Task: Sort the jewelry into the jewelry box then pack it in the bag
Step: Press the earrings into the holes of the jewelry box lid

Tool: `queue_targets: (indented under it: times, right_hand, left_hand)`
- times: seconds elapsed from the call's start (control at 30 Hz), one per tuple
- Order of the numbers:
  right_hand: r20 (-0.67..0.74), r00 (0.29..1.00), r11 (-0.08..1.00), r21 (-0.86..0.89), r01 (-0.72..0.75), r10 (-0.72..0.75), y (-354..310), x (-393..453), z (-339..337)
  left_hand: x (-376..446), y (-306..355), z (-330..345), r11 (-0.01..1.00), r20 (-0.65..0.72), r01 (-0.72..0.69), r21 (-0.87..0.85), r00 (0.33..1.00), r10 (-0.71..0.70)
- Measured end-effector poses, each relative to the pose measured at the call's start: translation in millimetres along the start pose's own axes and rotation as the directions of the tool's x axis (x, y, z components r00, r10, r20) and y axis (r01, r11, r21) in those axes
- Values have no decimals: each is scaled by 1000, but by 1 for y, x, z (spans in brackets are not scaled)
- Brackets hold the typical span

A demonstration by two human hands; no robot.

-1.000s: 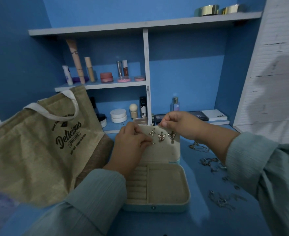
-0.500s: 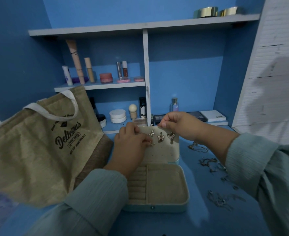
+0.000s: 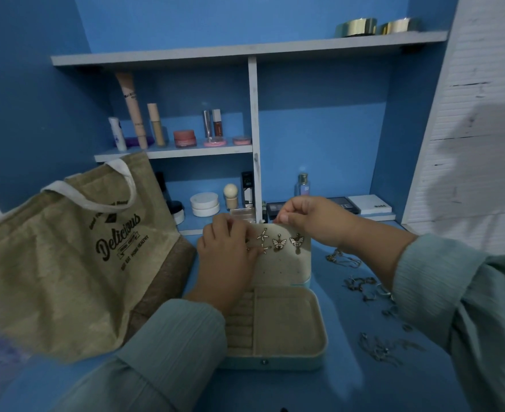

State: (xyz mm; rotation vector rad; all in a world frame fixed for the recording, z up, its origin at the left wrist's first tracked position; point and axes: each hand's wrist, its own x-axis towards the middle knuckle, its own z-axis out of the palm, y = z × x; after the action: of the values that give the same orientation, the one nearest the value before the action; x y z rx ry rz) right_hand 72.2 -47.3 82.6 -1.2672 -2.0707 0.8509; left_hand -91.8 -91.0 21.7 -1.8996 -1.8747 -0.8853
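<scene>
Flanking the jewelry box (image 3: 278, 328) lid: left hand (image 3: 227, 257), right hand (image 3: 310, 218).

Jewelry box (image 3: 287, 328) open on blue table beside tan bag (image 3: 67, 257).
Four small star and butterfly earrings (image 3: 279, 242) are pinned to its upright beige lid panel; loose jewelry (image 3: 376, 346) is scattered at right; the printed tote is slumped at left.

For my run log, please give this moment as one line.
left hand: pins earring on lid panel | right hand: pinches panel top | jewelry box: open | bag: unpacked
</scene>
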Motion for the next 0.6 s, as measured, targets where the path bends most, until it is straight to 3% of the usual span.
queue_targets:
  times: [0.27, 0.43, 0.6]
  right_hand:
    - [85, 996, 993, 114, -40, 30, -12, -1, -5]
    - [184, 982, 999, 6, -42, 40, -21, -2, 2]
    - [322, 943, 990, -135, -40, 82, -24, -6, 18]
  left_hand:
    - [-2, -11, -10, 989, 0, -147, -8, 989, 147]
    - [-21, -20, -10, 968, -152, -250, 5, 957, 248]
    - [-46, -23, -10, 935, -186, -352, 41, 917, 353]
